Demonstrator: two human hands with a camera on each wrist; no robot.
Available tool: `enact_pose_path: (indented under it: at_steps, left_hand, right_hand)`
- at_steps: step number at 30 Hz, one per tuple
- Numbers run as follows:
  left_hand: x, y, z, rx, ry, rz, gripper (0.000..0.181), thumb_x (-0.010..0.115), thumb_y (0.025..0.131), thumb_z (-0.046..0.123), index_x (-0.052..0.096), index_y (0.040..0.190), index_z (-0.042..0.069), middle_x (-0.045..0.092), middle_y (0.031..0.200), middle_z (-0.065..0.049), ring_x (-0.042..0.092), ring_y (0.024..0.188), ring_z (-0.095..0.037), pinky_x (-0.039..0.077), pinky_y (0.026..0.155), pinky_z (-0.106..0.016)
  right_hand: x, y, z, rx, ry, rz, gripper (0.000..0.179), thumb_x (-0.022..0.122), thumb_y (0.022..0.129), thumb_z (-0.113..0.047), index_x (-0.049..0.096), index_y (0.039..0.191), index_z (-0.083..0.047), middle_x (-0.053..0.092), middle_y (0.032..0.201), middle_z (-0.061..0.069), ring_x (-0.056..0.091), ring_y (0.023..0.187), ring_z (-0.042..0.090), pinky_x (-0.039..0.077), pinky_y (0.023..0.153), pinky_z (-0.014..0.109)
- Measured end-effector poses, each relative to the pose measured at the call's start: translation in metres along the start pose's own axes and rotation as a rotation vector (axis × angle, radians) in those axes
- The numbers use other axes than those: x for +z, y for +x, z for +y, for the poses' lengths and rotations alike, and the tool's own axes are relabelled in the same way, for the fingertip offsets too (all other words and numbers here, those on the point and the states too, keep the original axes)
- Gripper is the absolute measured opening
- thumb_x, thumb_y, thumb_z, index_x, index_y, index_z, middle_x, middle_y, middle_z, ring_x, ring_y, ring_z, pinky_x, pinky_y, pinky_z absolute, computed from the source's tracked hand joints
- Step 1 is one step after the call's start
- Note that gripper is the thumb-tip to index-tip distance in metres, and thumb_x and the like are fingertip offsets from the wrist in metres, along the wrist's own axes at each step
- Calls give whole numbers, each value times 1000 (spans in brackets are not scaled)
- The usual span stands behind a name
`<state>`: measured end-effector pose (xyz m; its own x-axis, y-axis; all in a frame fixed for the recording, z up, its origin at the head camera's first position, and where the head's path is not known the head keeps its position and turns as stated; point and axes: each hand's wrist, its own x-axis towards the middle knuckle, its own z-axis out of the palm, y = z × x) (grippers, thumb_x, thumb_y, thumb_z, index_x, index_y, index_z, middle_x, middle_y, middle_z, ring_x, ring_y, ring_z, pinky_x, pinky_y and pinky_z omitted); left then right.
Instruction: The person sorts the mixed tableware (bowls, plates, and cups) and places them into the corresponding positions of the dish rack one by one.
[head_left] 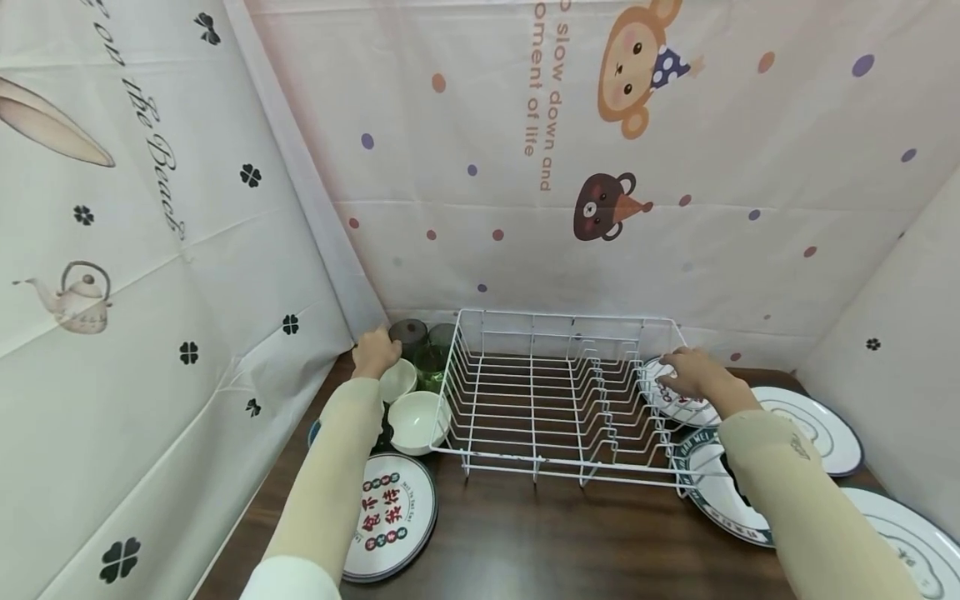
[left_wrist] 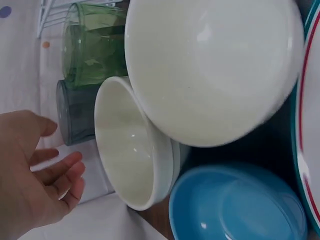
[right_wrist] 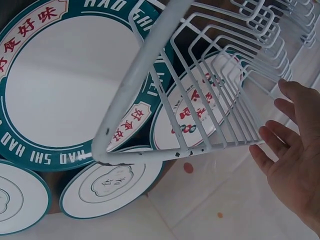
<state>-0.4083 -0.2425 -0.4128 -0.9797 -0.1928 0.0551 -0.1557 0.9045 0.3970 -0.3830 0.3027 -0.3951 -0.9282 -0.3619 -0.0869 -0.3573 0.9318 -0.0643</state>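
A white wire dish rack (head_left: 540,459) stands on the dark brown table. My right hand (head_left: 697,377) is over the rack's right end, its fingertips right at the rim wire in the right wrist view; the fingers are loosely bent and apart. On the left, my left hand (head_left: 375,354) hovers beside a dark glass (left_wrist: 77,112), fingers relaxed and nothing between them. Next to that glass are a green glass (left_wrist: 95,47), stacked cream bowls (left_wrist: 122,145), and a larger white bowl (left_wrist: 215,65). A blue bowl (left_wrist: 225,205) sits close by, mostly hidden by my sleeve in the head view.
A stack of small plates with red lettering (head_left: 390,517) lies front left. Right of the rack are a green-rimmed plate (right_wrist: 70,80), a small lettered plate (right_wrist: 170,120) behind the wires, and white plates (head_left: 813,425). Patterned cloth (head_left: 480,167) walls the back and sides.
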Motion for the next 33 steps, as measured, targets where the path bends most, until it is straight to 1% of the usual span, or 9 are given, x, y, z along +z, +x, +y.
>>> enact_pose_path:
  at_steps: [2, 7, 10, 13, 18, 23, 26, 30, 33]
  left_hand:
    - [3, 2, 2, -39, -59, 5, 42, 42, 104, 23, 57, 127, -8, 60, 129, -35, 59, 120, -50, 49, 99, -62]
    - [10, 9, 6, -122, -199, 4, 42, 38, 104, 24, 57, 120, -10, 58, 128, -37, 60, 117, -50, 50, 96, -60]
    - [16, 15, 4, -157, -214, 7, 42, 37, 103, 24, 58, 117, -10, 59, 128, -37, 59, 118, -50, 49, 98, -60]
    - [22, 21, 0, -180, -199, 14, 42, 37, 102, 24, 59, 115, -10, 60, 127, -36, 60, 117, -49, 49, 99, -60]
    - [29, 28, -7, -215, -235, 22, 44, 37, 99, 21, 60, 116, -12, 60, 127, -38, 60, 116, -52, 50, 97, -60]
    - [32, 26, -14, -252, -280, 33, 47, 38, 98, 22, 58, 123, -13, 56, 132, -40, 57, 121, -54, 49, 98, -61]
    - [31, 26, -15, -245, -315, 32, 46, 39, 97, 23, 61, 118, -12, 62, 126, -37, 58, 119, -53, 49, 97, -60]
    - [34, 26, -14, -255, -356, 46, 44, 39, 99, 25, 65, 111, -8, 74, 104, -26, 62, 114, -51, 50, 96, -59]
    - [34, 26, -9, -259, -357, 56, 43, 38, 100, 24, 65, 110, -8, 77, 94, -21, 63, 112, -50, 50, 95, -60]
  right_hand:
    - [1, 2, 4, -4, 3, 1, 46, 61, 97, -21, 60, 128, 13, 55, 127, 41, 53, 118, 61, 46, 98, 65]
    - [1, 3, 4, 1, 56, 9, 44, 58, 99, -20, 61, 128, 13, 61, 125, 38, 58, 115, 57, 48, 97, 64]
    - [0, 6, -1, -12, 63, 25, 41, 58, 100, -21, 63, 127, 10, 66, 123, 33, 62, 112, 53, 50, 96, 62]
    - [-1, 11, -9, -38, 70, 38, 39, 57, 100, -21, 65, 126, 7, 68, 122, 29, 64, 112, 49, 51, 95, 61]
    - [-3, 21, -21, -82, 133, 21, 38, 59, 99, -16, 63, 125, 11, 70, 114, 28, 68, 105, 44, 54, 92, 56]
    - [0, 24, -27, -96, 155, 4, 36, 60, 99, -16, 64, 122, 11, 71, 106, 26, 69, 98, 40, 56, 89, 52]
    - [1, 24, -28, -71, 156, -3, 37, 59, 100, -16, 63, 125, 11, 71, 106, 25, 69, 99, 40, 56, 91, 52]
    - [2, 22, -27, -55, 161, -15, 38, 58, 102, -17, 62, 128, 10, 71, 112, 27, 69, 102, 40, 56, 92, 52]
    - [2, 19, -26, -32, 181, -28, 39, 56, 103, -18, 61, 130, 9, 69, 117, 28, 71, 98, 37, 57, 90, 50]
